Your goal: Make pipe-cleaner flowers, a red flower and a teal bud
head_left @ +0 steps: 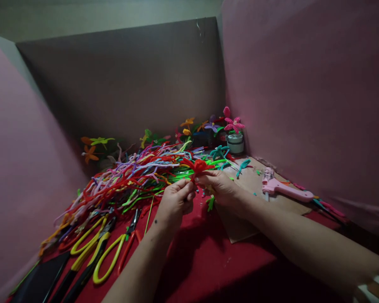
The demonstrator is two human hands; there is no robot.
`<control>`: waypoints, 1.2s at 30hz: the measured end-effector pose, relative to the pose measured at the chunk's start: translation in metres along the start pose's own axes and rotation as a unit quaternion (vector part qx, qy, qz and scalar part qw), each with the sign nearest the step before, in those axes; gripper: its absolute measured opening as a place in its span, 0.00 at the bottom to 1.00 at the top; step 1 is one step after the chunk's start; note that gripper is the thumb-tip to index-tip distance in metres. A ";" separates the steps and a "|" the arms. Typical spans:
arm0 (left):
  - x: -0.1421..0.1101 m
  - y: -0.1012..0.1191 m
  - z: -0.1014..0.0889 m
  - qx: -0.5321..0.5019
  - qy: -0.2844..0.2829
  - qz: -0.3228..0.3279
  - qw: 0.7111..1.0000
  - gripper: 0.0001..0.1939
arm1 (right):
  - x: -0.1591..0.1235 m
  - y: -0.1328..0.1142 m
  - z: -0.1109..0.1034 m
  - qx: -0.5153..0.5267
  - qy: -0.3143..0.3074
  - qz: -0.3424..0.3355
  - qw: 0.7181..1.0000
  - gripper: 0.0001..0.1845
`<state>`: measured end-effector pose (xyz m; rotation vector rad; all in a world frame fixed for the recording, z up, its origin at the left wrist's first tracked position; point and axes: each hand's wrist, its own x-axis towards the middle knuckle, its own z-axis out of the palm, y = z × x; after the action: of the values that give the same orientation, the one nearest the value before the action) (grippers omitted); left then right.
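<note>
My left hand (175,201) and my right hand (219,185) meet over the middle of the red-covered table (208,261). Both pinch a red pipe-cleaner flower (196,166) from below, its petals spread above my fingertips. Just behind it lies a big heap of coloured pipe cleaners (129,181), stretching to the left.
Yellow-handled scissors (94,248) and red-handled pliers (129,237) lie at the front left. A pink glue gun (286,190) rests on a cardboard sheet (246,227) at right. Finished pipe-cleaner flowers (233,124) and a small white pot (235,143) stand at the back. Pink and brown panels wall the table.
</note>
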<state>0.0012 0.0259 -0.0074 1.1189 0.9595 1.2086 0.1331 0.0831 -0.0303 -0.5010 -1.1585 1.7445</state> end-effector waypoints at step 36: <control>-0.006 0.013 -0.014 0.195 0.080 0.128 0.969 0.14 | -0.014 -0.004 0.018 -0.088 -0.015 -0.190 0.978 0.08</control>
<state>-0.0160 0.0223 0.0023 1.5087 1.2410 1.3698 0.1277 0.0625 -0.0207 -0.3321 -1.3402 1.3317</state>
